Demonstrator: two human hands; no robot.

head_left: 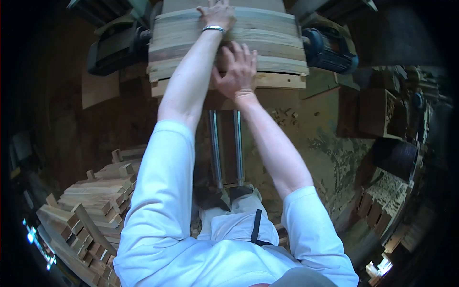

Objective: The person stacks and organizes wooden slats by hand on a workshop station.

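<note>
Several wooden boards [272, 36] lie side by side across a machine bed in front of me. My left hand [217, 16], with a metal band at the wrist, reaches over them and rests on the far boards, its fingers spread and partly cut off by the top of the view. Nearer to me, my right hand [236, 69] lies palm down on the closer boards with the fingers apart. Neither hand is wrapped around anything. At the near side, a front wooden piece [282, 80] with a small dark hole sits below a dark gap.
A dark motor [114, 50] flanks the boards on the left and a blue motor [330, 50] on the right. Two metal rails [238, 148] run toward my feet. Stacked timber [95, 196] stands at lower left. Wood chips [388, 191] and a wooden box [382, 112] are at right.
</note>
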